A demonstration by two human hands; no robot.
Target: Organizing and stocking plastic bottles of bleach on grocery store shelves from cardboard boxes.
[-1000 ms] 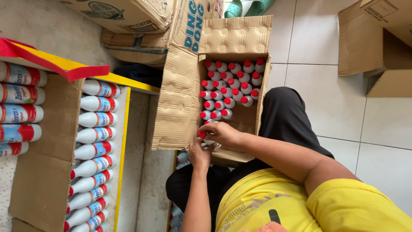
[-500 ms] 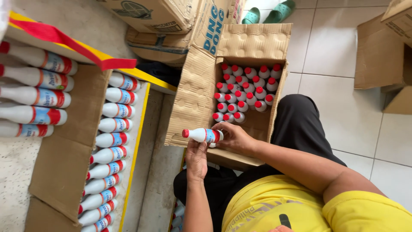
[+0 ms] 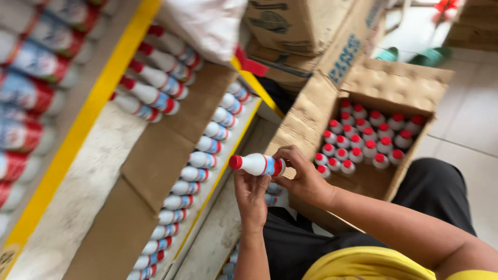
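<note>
At centre: white plastic red-capped bottle [image 3: 257,164] held level, cap toward nine o'clock; left hand [image 3: 251,194] cradling beneath, right hand [image 3: 301,176] clamped on base; open cardboard carton [image 3: 399,85] at two o'clock.

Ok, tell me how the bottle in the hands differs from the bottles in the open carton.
The held bottle lies on its side, so its white body and blue-and-red label show; the carton bottles stand upright, showing mostly caps. The held bottle is alone, gripped by the left hand and right hand; the carton bottles sit packed in rows, untouched, in the cardboard carton. Both have red caps and white bodies.
</note>
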